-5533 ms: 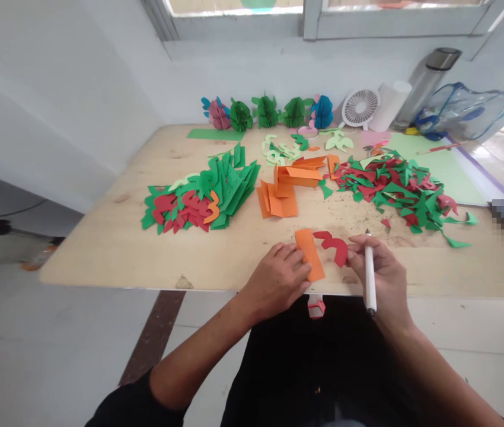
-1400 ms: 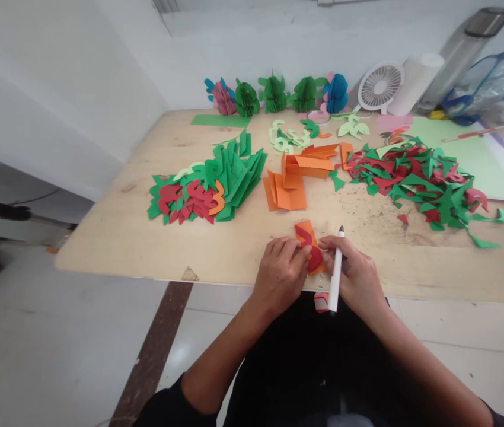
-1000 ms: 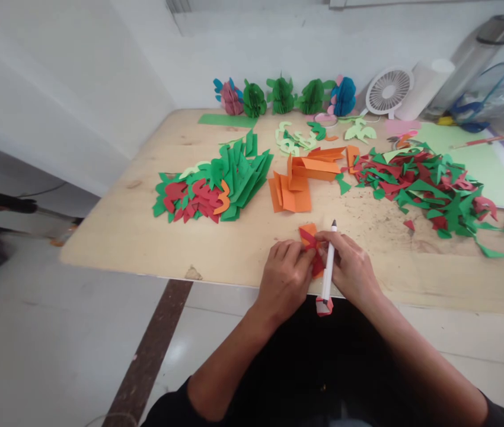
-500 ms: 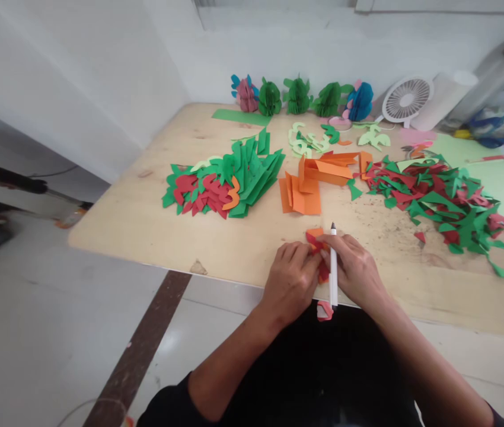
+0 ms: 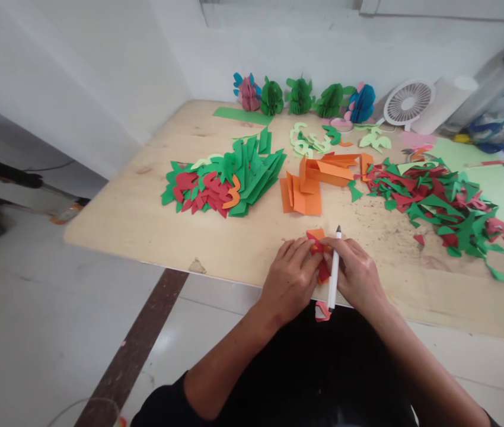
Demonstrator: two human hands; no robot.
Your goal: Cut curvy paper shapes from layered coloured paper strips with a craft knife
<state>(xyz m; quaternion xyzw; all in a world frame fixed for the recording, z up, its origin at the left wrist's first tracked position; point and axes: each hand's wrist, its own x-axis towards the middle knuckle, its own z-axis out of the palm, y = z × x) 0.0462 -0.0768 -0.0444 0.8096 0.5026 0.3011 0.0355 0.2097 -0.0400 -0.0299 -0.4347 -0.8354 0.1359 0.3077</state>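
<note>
Near the front edge of the table, a red paper cutout lies on a piece of orange paper. My left hand is closed over the left side of these papers, its fingertips pressing on the red one. From the other side, my right hand grips a white marker pen with its dark tip pointing up and away. The fingertips of that hand also touch the papers, which the hands partly cover. Just behind lie folded orange paper strips.
Left of centre is a pile of green folded papers with red cutouts. Red and green scraps heap up on the right. Several paper honeycomb figures, a small white fan and a white roll stand along the wall.
The marker pen has tilted, its tip leaning further to the right. Both hands stay on the papers with only slight finger shifts. The view has moved a little.
</note>
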